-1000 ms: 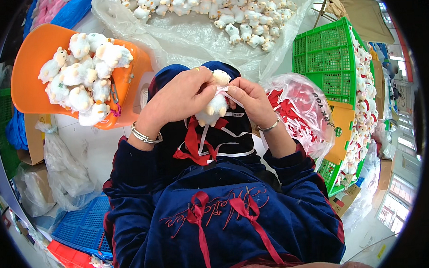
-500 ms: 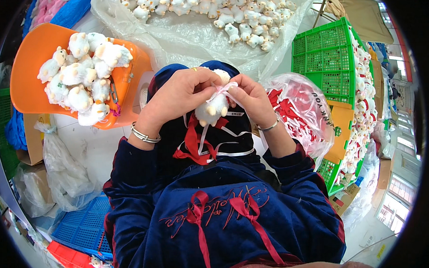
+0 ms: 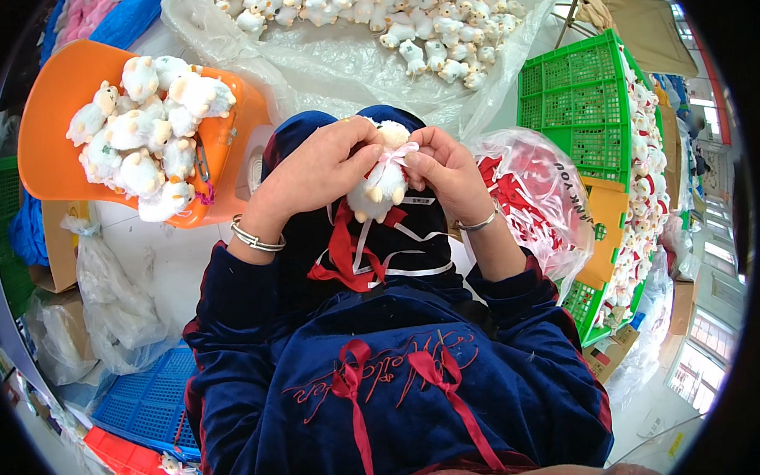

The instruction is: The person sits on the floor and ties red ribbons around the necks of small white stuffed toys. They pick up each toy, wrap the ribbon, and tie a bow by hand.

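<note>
A small white plush toy (image 3: 376, 191) with cream feet is held upright above my lap, a pale pink ribbon bow (image 3: 391, 157) at its neck. My left hand (image 3: 331, 160) pinches the bow's left side, fingers behind the toy's head. My right hand (image 3: 447, 168) is closed at the bow's right side, thumb and fingertips pinching the ribbon. Below the toy, red fabric pieces with white ribbons (image 3: 347, 254) lie across my dark trousers. Parts of the toy's back are hidden by my fingers.
At left, an orange chair (image 3: 54, 136) bears several white plush toys (image 3: 138, 133) and small scissors (image 3: 201, 162). A plastic sheet (image 3: 307, 72) with many toys spreads ahead. At right are a clear bag of red pieces (image 3: 521, 207) and a green crate (image 3: 572, 105).
My right hand has drawn slightly up and right, its fingers shifting at the ribbon. The bow shows more fully. My left hand has barely moved and the toy stays in place.
</note>
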`<state>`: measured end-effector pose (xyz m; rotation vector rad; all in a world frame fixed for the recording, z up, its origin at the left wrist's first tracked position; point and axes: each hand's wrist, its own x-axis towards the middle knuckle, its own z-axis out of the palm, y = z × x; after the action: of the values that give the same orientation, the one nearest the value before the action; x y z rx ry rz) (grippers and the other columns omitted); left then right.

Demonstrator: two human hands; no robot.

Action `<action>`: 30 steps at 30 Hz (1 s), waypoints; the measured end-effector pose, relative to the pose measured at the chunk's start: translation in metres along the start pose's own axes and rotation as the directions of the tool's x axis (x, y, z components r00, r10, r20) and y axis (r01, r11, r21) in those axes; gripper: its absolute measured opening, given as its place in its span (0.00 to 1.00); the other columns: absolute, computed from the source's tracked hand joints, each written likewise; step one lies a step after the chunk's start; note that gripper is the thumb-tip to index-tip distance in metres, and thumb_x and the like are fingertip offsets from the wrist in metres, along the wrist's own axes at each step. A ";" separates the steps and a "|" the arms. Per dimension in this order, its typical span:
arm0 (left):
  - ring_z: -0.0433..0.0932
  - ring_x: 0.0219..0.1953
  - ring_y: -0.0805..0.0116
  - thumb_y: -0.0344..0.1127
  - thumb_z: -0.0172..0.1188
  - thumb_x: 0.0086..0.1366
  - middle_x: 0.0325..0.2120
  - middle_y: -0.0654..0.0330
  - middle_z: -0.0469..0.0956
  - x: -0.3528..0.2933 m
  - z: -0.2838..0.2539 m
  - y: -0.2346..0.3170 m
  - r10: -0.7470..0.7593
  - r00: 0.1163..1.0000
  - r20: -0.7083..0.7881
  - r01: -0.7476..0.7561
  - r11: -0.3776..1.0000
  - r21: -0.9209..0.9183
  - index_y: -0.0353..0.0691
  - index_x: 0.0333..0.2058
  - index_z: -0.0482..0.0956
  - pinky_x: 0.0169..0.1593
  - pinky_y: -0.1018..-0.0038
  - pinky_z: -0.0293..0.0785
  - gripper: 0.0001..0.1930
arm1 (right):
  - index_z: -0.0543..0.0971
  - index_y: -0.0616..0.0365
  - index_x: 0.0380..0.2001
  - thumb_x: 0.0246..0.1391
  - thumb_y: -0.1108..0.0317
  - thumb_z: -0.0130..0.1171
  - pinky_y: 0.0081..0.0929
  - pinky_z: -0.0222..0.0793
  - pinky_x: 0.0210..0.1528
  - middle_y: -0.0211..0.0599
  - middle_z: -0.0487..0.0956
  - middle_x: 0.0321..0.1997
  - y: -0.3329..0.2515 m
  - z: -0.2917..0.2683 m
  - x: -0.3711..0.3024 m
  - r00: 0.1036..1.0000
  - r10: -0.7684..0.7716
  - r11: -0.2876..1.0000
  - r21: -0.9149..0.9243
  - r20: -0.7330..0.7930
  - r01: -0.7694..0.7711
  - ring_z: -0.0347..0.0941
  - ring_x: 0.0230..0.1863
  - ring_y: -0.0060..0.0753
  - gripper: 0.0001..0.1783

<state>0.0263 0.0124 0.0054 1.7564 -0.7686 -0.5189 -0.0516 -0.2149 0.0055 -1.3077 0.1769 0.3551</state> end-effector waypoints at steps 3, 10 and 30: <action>0.74 0.35 0.79 0.32 0.55 0.72 0.32 0.65 0.77 -0.001 -0.001 0.002 -0.107 0.994 0.003 0.106 0.977 -0.183 0.33 0.40 0.76 0.41 0.79 0.73 0.07 | 0.73 0.64 0.46 0.66 0.71 0.58 0.16 0.68 0.35 0.31 0.78 0.35 0.000 0.001 0.000 1.000 0.006 1.000 0.021 -0.016 -0.006 0.70 0.29 0.16 0.10; 0.74 0.34 0.82 0.30 0.63 0.67 0.32 0.66 0.76 -0.009 0.002 0.006 -0.207 0.978 -0.024 0.196 0.953 -0.232 0.34 0.38 0.75 0.38 0.82 0.73 0.07 | 0.73 0.63 0.47 0.69 0.69 0.54 0.17 0.69 0.36 0.32 0.79 0.35 0.000 0.001 -0.001 0.999 0.013 1.000 0.007 -0.030 -0.013 0.71 0.30 0.18 0.09; 0.77 0.31 0.67 0.31 0.65 0.62 0.31 0.56 0.75 -0.011 0.017 0.012 -0.127 0.969 -0.212 0.109 0.989 -0.097 0.32 0.34 0.78 0.37 0.72 0.74 0.08 | 0.81 0.57 0.38 0.47 0.75 0.69 0.35 0.71 0.50 0.40 0.81 0.42 -0.009 0.009 -0.015 0.788 -0.585 0.336 -0.826 0.193 0.451 0.75 0.44 0.45 0.13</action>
<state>0.0045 0.0065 0.0110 1.7524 -0.4837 -0.4230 -0.0628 -0.2104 0.0213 -2.2943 -0.3831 -0.2941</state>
